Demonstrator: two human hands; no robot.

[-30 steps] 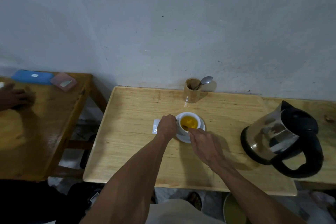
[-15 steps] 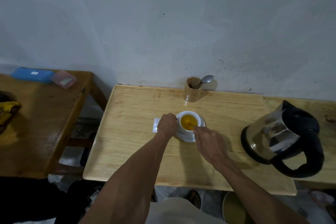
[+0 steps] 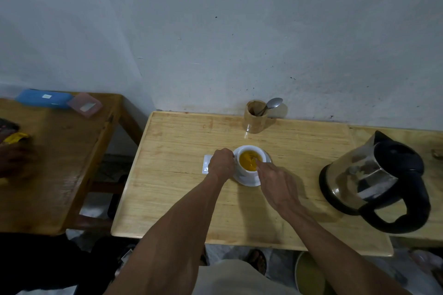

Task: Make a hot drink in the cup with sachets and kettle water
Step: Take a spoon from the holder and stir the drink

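The cup [image 3: 250,159] sits on a saucer [image 3: 248,180] mid-table [image 3: 172,199], kettle [image 3: 374,182] right, holder [image 3: 255,116] behind.

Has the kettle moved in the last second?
No. The kettle sits at the same spot on the right of the table, at the same distance from the white cup and the wooden holder.

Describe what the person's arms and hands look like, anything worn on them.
Both forearms are bare up to the bottom edge of the picture, with no sleeves in sight. The left hand and right hand are bare too: no gloves, and no watch, bracelet or ring shows on the sides facing the camera.
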